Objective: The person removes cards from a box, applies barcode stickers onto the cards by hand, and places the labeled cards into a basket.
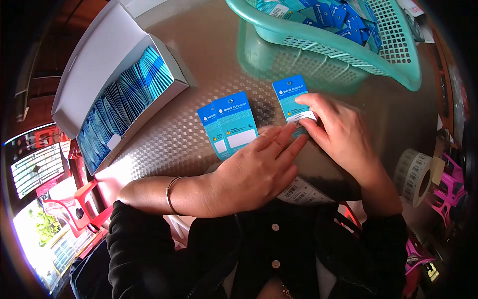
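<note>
A blue-and-teal water repellent card [290,89] lies on the metal table under my hands. Over its lower part is a white label [300,116], with the thumb and forefinger of my right hand [343,132] closed around its right end. My left hand [266,162] reaches in from the left, palm down, fingers stretched toward the card's lower edge, which they partly hide. Whether those fingertips touch the card I cannot tell. Beside my left hand lie two overlapping cards of the same kind, the front card [236,117] bearing a white panel.
A white box [167,84] packed with upright sachets or cards stands at left. At the upper right, a green plastic basket [318,45] holds many blue cards. A printed label strip [301,192] lies at the table's near edge; a label roll [414,177] is at right.
</note>
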A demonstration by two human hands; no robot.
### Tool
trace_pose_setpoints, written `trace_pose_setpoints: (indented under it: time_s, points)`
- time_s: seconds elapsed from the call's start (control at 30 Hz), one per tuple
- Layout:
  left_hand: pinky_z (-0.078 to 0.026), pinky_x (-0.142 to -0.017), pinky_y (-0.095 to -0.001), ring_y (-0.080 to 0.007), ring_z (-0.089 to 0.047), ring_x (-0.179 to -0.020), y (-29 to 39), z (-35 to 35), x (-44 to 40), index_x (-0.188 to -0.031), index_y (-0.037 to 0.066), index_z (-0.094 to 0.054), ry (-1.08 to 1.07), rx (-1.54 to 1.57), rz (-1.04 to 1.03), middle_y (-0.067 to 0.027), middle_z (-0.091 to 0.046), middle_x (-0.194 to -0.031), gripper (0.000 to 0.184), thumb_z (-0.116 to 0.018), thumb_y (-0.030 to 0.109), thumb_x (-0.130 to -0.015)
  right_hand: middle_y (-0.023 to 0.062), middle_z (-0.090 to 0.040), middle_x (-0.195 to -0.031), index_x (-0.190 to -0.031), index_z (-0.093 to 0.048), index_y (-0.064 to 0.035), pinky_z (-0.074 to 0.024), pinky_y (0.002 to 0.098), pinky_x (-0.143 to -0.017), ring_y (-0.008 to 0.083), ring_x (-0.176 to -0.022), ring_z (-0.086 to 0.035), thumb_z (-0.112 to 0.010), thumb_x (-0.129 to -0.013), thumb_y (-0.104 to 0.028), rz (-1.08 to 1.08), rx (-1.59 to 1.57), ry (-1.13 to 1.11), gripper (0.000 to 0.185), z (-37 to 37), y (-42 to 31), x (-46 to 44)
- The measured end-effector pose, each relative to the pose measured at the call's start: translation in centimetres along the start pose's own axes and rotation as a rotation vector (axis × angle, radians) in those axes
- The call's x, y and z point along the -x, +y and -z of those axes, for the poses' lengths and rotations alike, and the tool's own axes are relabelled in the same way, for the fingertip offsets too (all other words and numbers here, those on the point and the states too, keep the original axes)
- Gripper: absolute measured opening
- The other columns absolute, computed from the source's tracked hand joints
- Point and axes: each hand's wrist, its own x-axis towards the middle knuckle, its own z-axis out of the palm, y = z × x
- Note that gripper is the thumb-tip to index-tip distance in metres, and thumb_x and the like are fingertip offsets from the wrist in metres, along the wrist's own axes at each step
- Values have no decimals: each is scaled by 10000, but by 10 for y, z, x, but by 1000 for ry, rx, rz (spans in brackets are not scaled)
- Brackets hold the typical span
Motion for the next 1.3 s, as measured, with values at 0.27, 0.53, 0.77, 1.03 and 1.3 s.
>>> trace_pose_setpoints:
  time_s: [0.27,0.53,0.77,1.03,1.3]
  points:
    - [-372,-1077,-478,-403,-455,-1287,-1,1,0,-832,-1,-606,1,7,-2,-253,-508,-1330,216,-569,202,-770,76,-647,-814,-1133,-551,-139,-506,411,-606,283,-726,-654,-700,-824,-152,17,104,-20,344,1,-2,0]
    - [-375,-1073,-483,-406,-454,-1288,0,0,1,-843,-5,-612,-10,3,-1,-259,-498,-1342,227,-571,205,-767,81,-643,-848,-1166,-535,-133,-514,415,-619,297,-743,-651,-703,-826,-162,29,105,-13,380,0,1,1]
    - [-376,-1070,-485,-407,-459,-1279,0,2,0,-858,-12,-617,-7,0,-6,-268,-477,-1365,232,-567,199,-776,92,-650,-878,-1184,-530,-117,-515,406,-625,287,-758,-660,-724,-814,-182,-10,68,-3,423,5,7,-1]
    - [-378,-1067,-470,-397,-463,-1281,-1,2,0,-866,-9,-622,-16,4,-6,-264,-471,-1377,229,-565,196,-780,95,-665,-839,-1189,-544,-121,-516,392,-632,288,-757,-666,-720,-821,-164,-92,-52,3,411,4,18,-4]
    - [-381,-1060,-454,-376,-469,-1281,0,3,0,-872,8,-623,-22,-32,-1,-237,-477,-1384,220,-568,199,-781,92,-635,-763,-1183,-559,-112,-496,373,-597,277,-683,-638,-722,-824,-139,-46,-117,110,395,-5,29,-6]
